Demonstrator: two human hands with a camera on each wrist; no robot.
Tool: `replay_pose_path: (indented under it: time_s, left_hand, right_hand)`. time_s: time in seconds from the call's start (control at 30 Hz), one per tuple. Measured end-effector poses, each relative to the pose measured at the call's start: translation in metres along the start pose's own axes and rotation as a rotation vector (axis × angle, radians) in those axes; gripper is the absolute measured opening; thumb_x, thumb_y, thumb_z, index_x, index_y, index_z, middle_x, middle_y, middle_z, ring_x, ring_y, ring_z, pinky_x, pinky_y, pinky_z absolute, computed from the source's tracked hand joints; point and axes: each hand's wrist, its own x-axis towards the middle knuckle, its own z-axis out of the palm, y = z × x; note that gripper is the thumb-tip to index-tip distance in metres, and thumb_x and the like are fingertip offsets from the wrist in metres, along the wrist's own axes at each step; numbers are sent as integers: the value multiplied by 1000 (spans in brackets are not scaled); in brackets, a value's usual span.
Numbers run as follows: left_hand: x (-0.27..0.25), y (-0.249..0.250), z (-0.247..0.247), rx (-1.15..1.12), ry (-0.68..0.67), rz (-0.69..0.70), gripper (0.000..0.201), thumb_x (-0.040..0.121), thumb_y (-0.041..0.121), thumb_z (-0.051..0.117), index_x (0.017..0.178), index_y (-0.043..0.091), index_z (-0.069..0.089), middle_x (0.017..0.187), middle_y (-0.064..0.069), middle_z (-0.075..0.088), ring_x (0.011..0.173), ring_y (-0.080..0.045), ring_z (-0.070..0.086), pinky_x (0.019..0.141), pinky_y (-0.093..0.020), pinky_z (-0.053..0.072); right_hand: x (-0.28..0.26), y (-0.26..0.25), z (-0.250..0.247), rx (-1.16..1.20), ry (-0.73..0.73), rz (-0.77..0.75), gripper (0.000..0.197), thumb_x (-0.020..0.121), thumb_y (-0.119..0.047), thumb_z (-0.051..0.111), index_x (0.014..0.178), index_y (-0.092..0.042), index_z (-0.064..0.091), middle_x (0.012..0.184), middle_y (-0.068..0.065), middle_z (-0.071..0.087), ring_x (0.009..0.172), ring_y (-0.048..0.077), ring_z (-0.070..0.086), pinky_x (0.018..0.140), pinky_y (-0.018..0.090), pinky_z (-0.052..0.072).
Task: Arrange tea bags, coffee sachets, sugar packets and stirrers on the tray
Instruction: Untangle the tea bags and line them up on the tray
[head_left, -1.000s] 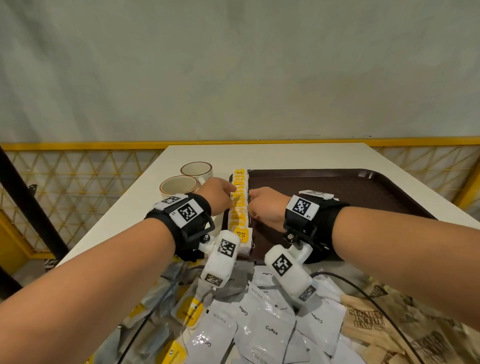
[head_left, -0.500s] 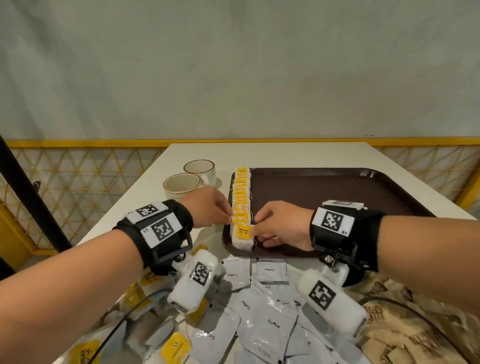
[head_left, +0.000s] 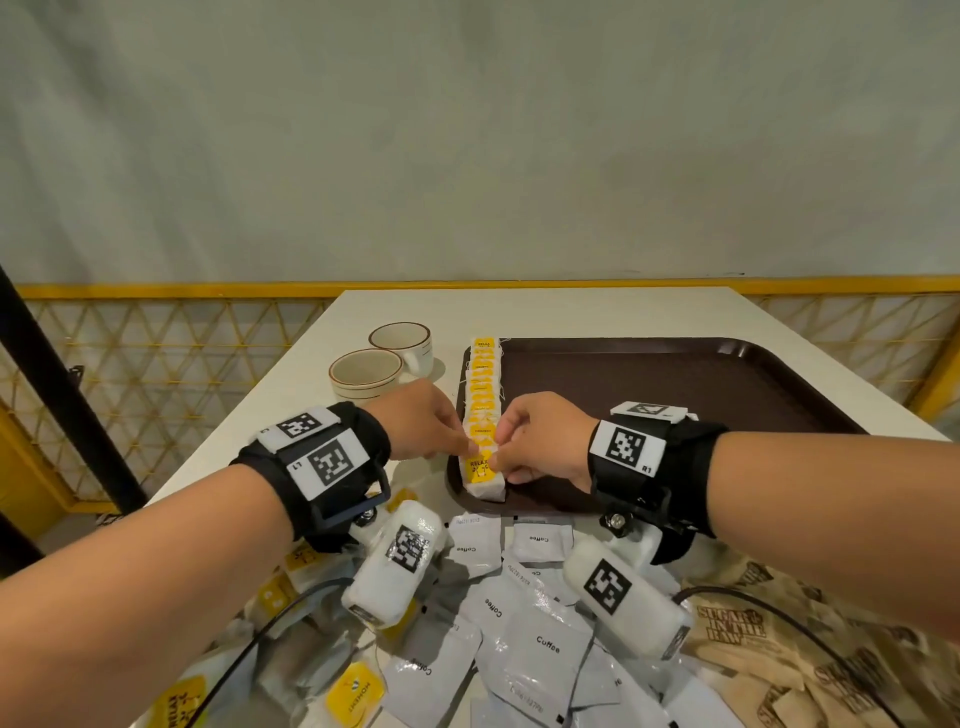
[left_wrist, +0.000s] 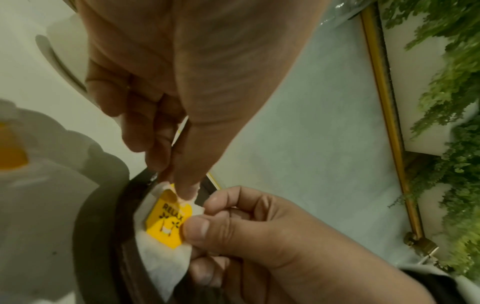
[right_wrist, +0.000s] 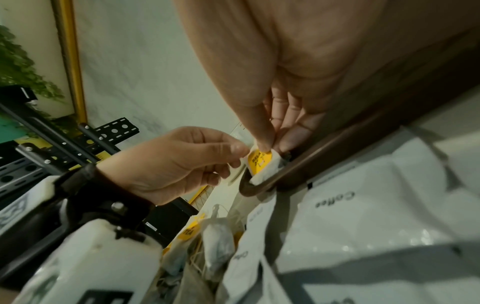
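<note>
At the tray's (head_left: 675, 384) near-left corner, both hands' grips pinching a yellow "RELAX" tea bag (head_left: 480, 470), left hand (head_left: 423, 423), right hand (head_left: 545, 436).

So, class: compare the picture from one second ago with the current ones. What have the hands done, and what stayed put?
Both hands came back along the row of tea bags toward its near end. The left hand and right hand now pinch the nearest tea bag at the tray's front corner. The cups, coffee sachets and sugar packets stayed where they were.

tea bags (head_left: 483, 410) in row on tray (head_left: 675, 384) left edge | cups (head_left: 382, 364) left (on table (head_left: 545, 312))
</note>
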Motion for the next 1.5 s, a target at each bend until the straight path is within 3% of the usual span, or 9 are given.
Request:
replay_pose_path:
  time_s: [0.33,0.6,0.77,0.9,1.03,1.17,1.23,1.33,1.5]
  left_hand:
    - [3,1,2,49,-43,-1,9,88,26,65,83,18,67,62,9,56,56,-3,49,55,-14,38]
    - [10,2,6,72,-46,-4,9,86,28,67,83,19,67,65,7,59,57,-4,51,59,-15,41]
    - [-1,-2,-7,33,-41,3,8,87,24,63,81,20,62,74,1,63,66,-10,55,59,-18,46]
    - [-43,-8,-37,28,-154,102,3,86,26,67,87,26,70,76,13,63,77,-7,57,74,-22,48]
    - [-91,-17,-44,330,-338,82,39,75,48,74,111,41,61,108,20,55,105,-3,51,95,-24,43]
    - [-102,-37,-29,610,-352,8,68,64,58,77,122,52,43,121,12,38,113,-14,42,98,-34,43]
    - [-97,-44,-26,580,-287,11,67,66,51,79,123,48,44,119,9,39,108,-14,44,92,-28,45]
    - [-89,-48,-27,443,-201,69,47,73,32,79,114,36,57,108,10,52,88,-6,52,69,-11,41]
    - [-85,-51,-28,324,-125,108,18,76,24,75,86,33,64,87,6,62,72,-7,54,70,-21,45]
  right_hand:
    - [-2,5,1,-218,-51,-67,33,64,-15,88,73,-15,56,77,6,62,68,18,59,73,34,56]
    - [0,4,-3,-380,-131,-97,22,71,-9,82,77,-16,62,69,-4,57,63,11,53,73,31,51]
    - [-8,-1,-11,-265,-160,-75,16,76,-8,77,79,-12,63,73,-1,58,65,9,54,58,19,49]
    - [-24,-13,-12,-149,-168,-147,12,80,-1,72,87,-7,65,76,5,60,62,10,54,60,18,50]
    - [-37,-27,10,-315,-286,-243,30,80,-10,75,109,-9,67,99,6,69,85,13,63,86,31,55]
    - [-41,-41,38,-755,-344,-350,70,80,-37,74,141,-20,44,142,-3,47,126,13,48,102,25,40]
    - [-39,-45,50,-874,-373,-371,83,79,-45,73,148,-19,33,150,-2,37,135,16,39,106,27,33]
    - [-38,-48,63,-992,-412,-348,84,77,-46,74,146,-16,36,144,1,44,129,19,44,102,29,38]
    - [-37,-42,73,-1022,-315,-415,53,81,-31,73,127,-16,52,124,4,53,112,20,50,78,24,36]
